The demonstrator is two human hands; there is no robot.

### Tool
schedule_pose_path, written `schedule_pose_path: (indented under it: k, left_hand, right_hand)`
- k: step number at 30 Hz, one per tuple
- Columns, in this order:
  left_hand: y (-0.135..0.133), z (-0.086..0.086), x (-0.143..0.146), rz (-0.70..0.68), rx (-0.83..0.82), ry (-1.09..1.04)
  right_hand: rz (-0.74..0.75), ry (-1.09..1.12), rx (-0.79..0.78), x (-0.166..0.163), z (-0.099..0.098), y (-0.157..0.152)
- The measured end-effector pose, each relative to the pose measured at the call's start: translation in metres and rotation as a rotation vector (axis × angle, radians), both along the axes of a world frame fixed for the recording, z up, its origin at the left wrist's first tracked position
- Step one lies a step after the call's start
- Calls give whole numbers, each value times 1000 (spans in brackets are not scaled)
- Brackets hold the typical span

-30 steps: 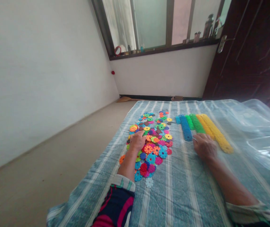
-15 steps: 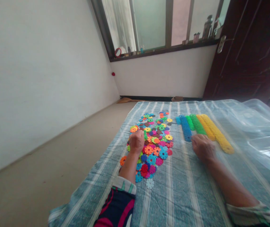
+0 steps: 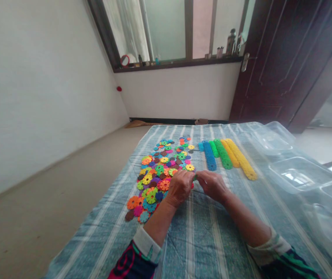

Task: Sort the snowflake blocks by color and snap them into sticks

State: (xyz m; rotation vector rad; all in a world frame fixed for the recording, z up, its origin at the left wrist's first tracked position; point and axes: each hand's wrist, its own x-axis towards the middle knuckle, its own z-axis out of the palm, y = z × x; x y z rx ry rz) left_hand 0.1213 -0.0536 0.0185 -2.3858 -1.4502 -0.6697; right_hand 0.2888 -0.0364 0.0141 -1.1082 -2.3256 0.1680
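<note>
My left hand (image 3: pixel 181 186) and my right hand (image 3: pixel 213 185) meet over the right edge of the disc pile, both with fingers pinched closed. A small green notched disc (image 3: pixel 195 177) shows between their fingertips, mostly hidden by them. The pile of loose, multicoloured notched plastic discs (image 3: pixel 151 195) spreads under and left of my left hand. Beyond my right hand lie strips of discs side by side: a blue strip (image 3: pixel 209 157), a green strip (image 3: pixel 223 155) and a yellow strip (image 3: pixel 244 162), with shorter ones among them.
A striped blue-grey cloth (image 3: pixel 201 240) covers the table. Clear plastic boxes stand along its right side, among them a far box (image 3: pixel 273 137) and a middle box (image 3: pixel 301 174). A wall (image 3: pixel 46 97) rises at left, and a dark door (image 3: pixel 276 58) at back right.
My left hand has moved right across the pile with the green disc. My right hand has come left from beside the strips to meet it. The view has turned right.
</note>
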Motion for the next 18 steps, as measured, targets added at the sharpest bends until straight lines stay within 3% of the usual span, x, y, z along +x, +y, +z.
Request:
schedule_pose_path:
  k: [7,13,18]
  left_hand:
    - [7,-3,-8,-51,-7,-102]
    - [15,-7,-23,64,91,-218]
    - [14,-5,-28,140,103,-240]
  right_hand:
    - [-36,129,-132,9,5,12]
    - [-513,184,-71,68,1,45]
    - [-670,18,-75,96,-5,53]
